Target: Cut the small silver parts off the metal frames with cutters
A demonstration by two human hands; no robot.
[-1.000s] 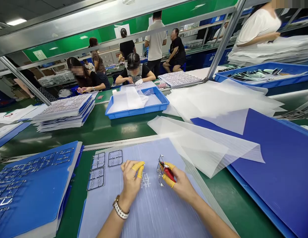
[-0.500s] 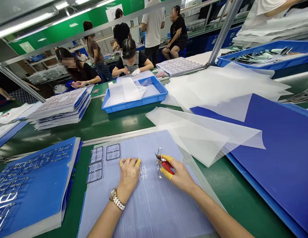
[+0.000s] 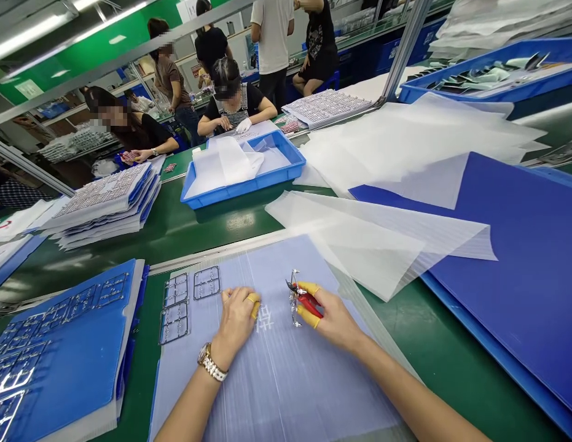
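Observation:
My right hand, with yellow finger cots on thumb and finger, grips red-handled nippers. By their blades a narrow shiny chrome strip with small prongs stands over the pale plastic sheet; whether fingers or blades hold it I cannot tell. My left hand rests on the sheet with its fingers curled under, a yellow cot on one; what they hold, if anything, is hidden. To its left lie chrome frames of small parts, one of them a square frame close to my knuckles.
A blue folder-like stack with more chrome frames lies on the left. Loose translucent sheets and a large dark blue board cover the right. Beyond stand a blue tray and a stack of parts sheets. Co-workers sit opposite.
The view has shifted slightly. Both hands stay in nearly the same places over the sheet, the nippers still in my right hand. A person in the background has raised an arm.

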